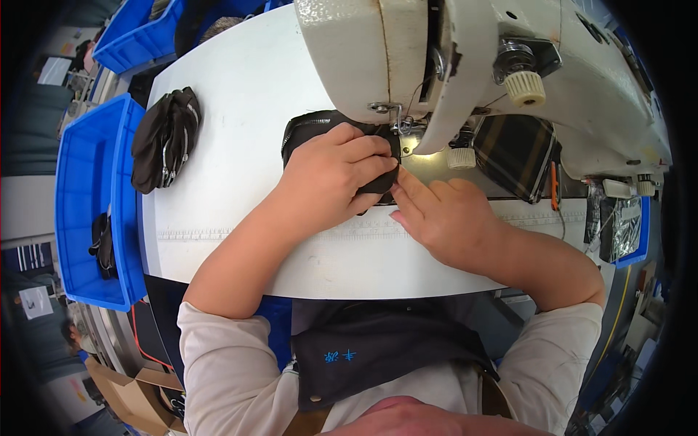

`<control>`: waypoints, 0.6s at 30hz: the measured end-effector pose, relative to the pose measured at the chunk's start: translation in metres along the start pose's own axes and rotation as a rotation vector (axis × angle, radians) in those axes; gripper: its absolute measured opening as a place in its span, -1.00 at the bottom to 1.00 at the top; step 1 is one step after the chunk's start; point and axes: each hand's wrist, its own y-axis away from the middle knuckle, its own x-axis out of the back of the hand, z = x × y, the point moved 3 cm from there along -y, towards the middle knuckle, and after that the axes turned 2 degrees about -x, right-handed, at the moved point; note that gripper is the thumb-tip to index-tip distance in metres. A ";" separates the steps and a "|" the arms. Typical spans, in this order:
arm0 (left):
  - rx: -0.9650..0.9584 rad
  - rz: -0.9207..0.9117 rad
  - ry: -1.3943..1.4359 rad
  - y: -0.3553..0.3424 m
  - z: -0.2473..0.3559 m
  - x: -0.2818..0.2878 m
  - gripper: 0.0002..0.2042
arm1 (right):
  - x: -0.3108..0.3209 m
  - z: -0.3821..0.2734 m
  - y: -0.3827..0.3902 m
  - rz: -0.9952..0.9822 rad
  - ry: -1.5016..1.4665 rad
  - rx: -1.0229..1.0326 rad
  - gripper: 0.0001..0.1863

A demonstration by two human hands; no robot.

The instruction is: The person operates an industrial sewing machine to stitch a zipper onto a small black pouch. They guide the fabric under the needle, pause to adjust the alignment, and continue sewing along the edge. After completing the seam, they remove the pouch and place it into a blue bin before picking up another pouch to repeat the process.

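Note:
My left hand (334, 171) lies curled on a black zippered fabric piece (309, 127) under the needle area of a white sewing machine (363, 54), gripping its right part near the presser foot (403, 131). My right hand (443, 218) pinches the piece’s right edge, index fingertip just in front of the lit metal plate (429, 165). The underside of the piece and some fingertips are hidden.
On the white table (218, 261) lie a dark pouch (166, 142) at left, plaid fabric (512, 156) and an orange-handled tool (555, 185) at right. A blue bin (69, 189) holding dark pieces stands left; another (131, 36) is behind. A person (76, 338) is at far left.

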 end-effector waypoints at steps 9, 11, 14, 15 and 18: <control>-0.103 0.001 -0.065 0.001 0.001 -0.004 -0.47 | 0.004 -0.004 0.002 0.036 -0.071 0.054 -0.59; -0.123 0.011 -0.087 0.002 0.001 -0.007 -0.46 | 0.004 -0.004 0.002 0.020 -0.067 0.053 -0.59; -0.134 0.031 -0.110 0.001 0.003 -0.007 -0.48 | 0.004 -0.004 0.001 0.012 -0.103 0.034 -0.58; -0.135 0.039 -0.116 0.001 0.003 -0.007 -0.48 | 0.004 -0.003 0.001 0.010 -0.121 0.025 -0.58; -0.103 0.067 -0.105 0.002 0.002 -0.011 -0.52 | 0.006 -0.003 0.000 0.020 -0.148 0.015 -0.57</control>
